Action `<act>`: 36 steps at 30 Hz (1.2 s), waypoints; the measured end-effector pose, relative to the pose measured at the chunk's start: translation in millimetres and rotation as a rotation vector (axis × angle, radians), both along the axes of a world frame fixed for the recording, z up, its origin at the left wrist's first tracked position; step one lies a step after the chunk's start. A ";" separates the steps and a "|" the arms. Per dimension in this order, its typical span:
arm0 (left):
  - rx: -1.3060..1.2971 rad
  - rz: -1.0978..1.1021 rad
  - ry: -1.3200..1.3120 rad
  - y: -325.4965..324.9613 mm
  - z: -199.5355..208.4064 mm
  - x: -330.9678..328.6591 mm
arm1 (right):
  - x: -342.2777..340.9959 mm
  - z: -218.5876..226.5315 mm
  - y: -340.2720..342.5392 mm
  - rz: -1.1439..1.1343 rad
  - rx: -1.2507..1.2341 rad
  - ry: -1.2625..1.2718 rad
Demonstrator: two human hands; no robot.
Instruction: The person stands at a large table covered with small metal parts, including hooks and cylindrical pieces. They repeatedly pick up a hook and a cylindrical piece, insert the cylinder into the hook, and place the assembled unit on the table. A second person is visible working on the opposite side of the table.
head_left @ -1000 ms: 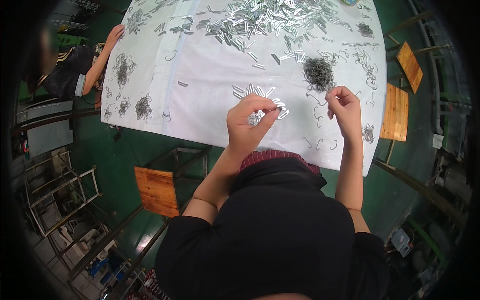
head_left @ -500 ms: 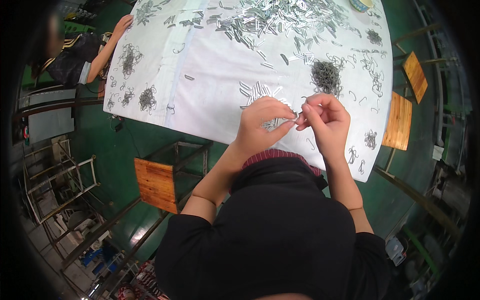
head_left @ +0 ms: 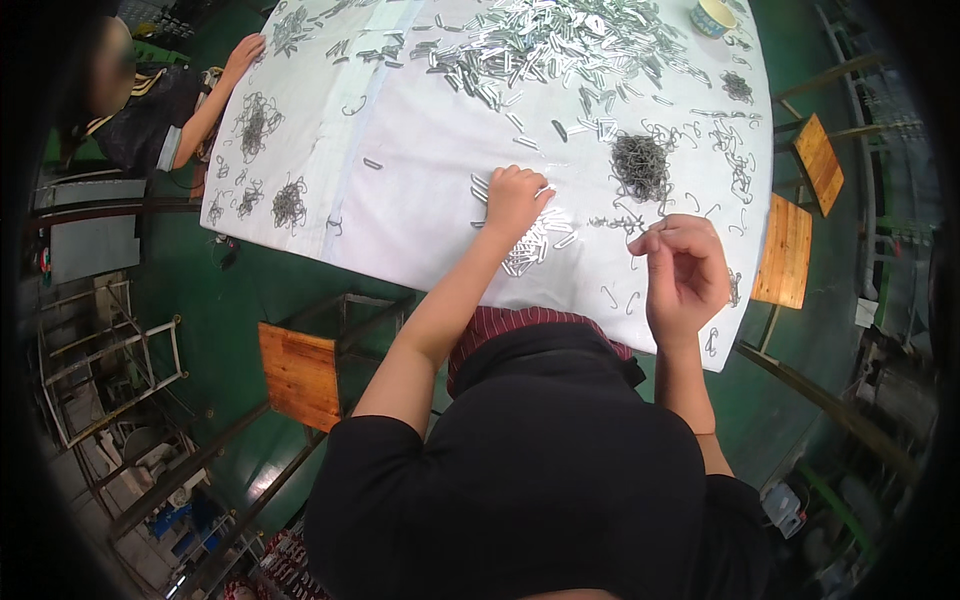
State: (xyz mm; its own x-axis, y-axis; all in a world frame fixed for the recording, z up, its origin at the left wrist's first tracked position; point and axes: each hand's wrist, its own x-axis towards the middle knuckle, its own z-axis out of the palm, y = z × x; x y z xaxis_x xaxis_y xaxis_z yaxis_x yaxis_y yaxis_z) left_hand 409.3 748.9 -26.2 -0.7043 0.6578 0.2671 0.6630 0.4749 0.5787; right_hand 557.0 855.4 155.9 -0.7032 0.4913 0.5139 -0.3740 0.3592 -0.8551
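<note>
My left hand point(head_left: 515, 203) reaches down onto a small pile of oblong silvery metal pieces point(head_left: 538, 243), its fingers curled. Whatever it grips there is hidden under the fingers. My right hand point(head_left: 690, 275) is raised near the table's front edge, thumb and forefinger pinched together. A thin dark wire hook seems to stick out at those fingertips, small and hard to make out. Beyond that hand lies a dense dark heap of wire hooks point(head_left: 641, 165), with loose hooks scattered around it.
A large pile of the metal pieces point(head_left: 560, 45) covers the far middle of the white-covered table point(head_left: 420, 200). A cup point(head_left: 712, 18) stands far right. Smaller hook heaps point(head_left: 289, 204) lie at left. Another person's hand point(head_left: 245, 52) rests on the left edge. Wooden stools point(head_left: 298, 375) stand around.
My hands have parted. The left has moved away from the right, forward and left onto the small pile of metal pieces; the right has drawn back to the right, still pinched.
</note>
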 end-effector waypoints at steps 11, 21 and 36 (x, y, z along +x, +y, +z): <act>0.723 0.024 -0.934 -3.9 122.5 34.2 | 1.5 -6.6 -7.4 -0.002 -0.029 -0.094; 0.884 -0.180 -0.639 -12.9 161.2 53.5 | -5.3 -3.4 -9.7 0.028 0.104 -0.089; 0.699 -0.235 0.014 -27.0 190.0 56.4 | -4.3 -7.3 -9.0 0.180 0.003 -0.056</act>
